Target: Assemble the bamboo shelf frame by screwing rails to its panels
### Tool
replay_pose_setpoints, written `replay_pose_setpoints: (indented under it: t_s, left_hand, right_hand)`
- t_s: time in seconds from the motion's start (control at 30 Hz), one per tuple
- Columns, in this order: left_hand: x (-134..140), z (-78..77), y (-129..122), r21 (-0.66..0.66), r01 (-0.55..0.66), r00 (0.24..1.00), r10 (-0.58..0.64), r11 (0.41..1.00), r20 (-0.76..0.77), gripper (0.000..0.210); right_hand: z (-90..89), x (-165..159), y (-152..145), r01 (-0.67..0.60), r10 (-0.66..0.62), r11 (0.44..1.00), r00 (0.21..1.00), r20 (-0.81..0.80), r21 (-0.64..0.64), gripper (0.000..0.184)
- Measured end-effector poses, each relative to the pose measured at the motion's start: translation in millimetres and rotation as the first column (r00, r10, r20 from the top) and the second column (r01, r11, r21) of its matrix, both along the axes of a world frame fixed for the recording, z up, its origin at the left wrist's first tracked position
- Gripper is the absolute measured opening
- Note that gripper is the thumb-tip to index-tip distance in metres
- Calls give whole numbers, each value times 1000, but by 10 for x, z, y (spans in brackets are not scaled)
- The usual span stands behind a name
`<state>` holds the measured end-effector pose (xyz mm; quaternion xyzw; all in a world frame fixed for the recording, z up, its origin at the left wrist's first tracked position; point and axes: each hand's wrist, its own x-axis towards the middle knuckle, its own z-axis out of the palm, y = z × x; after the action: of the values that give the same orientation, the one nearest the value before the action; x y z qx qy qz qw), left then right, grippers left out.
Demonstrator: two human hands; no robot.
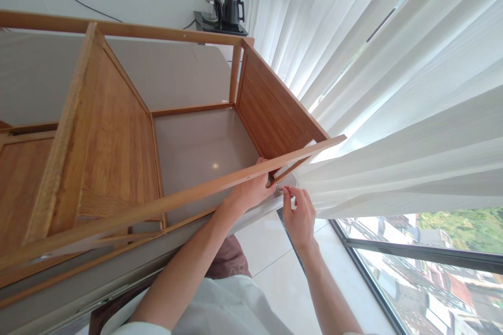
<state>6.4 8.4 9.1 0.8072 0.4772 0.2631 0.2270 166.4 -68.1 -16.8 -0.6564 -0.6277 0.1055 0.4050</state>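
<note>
A brown wooden shelf frame (173,204) with slatted panels lies on its side on a grey-topped table. My left hand (251,191) reaches under the frame's near rail and is closed around a short wooden bar (291,169) at the right corner; its fingertips are partly hidden by wood. Just right of it, my right hand (299,214) pinches a small, thin, bent metal piece (279,187) between thumb and fingers, against that corner. Whether this piece is a hex key is too small to tell. The slatted end panel (271,99) stands just beyond both hands.
A black kettle (232,9) and a glass pot (210,10) stand on a dark tray at the back wall. White curtains (393,89) hang close on the right, above a window (432,256). Pale floor tiles (271,261) show below my hands.
</note>
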Motion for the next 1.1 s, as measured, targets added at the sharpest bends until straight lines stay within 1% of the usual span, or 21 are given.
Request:
replay_pose_setpoints:
  t_s: [0.1, 0.17, 0.23, 0.37, 0.53, 0.67, 0.83, 0.97, 1.1]
  left_hand:
    - [-1, 12, -1, -3, 0, 1000, 0, 1000, 3, 29]
    - [-2, 19, -6, -8, -1, 1000, 1, 1000, 0, 29]
    - [-1, 20, -8, -14, 0, 1000, 0, 1000, -4, 28]
    - [1, 17, -5, -8, -3, 1000, 3, 1000, -14, 29]
    - [-3, 12, 0, 2, -7, 1000, 7, 1000, -16, 31]
    - [-2, 2, 2, -3, 2, 1000, -2, 1000, -4, 32]
    - [4, -2, 2, -10, 3, 1000, -3, 1000, 1, 29]
    - [2, 9, 0, 0, 7, 1000, -7, 1000, 16, 30]
    - [-2, 13, 0, 0, 11, 1000, -11, 1000, 28, 30]
  right_hand:
    - [2, 7, 7, 32, -34, 999, 998, -52, -35, 25]
    - [9, 25, 27, 69, -78, 995, 991, -113, -75, 28]
    - [11, 58, 61, 81, -105, 988, 977, -188, -130, 32]
    - [-36, 147, 152, 41, -113, 973, 943, -314, -226, 42]
    - [-94, 202, 197, 21, -118, 964, 927, -356, -264, 44]
    - [-40, 150, 124, 36, -103, 975, 949, -298, -221, 42]
    - [-17, 47, 10, 88, -96, 993, 990, -103, -85, 33]
    - [-62, 18, -12, 56, -56, 998, 998, 25, 3, 27]
    - [-77, 27, -7, 29, -35, 998, 994, 104, 58, 21]
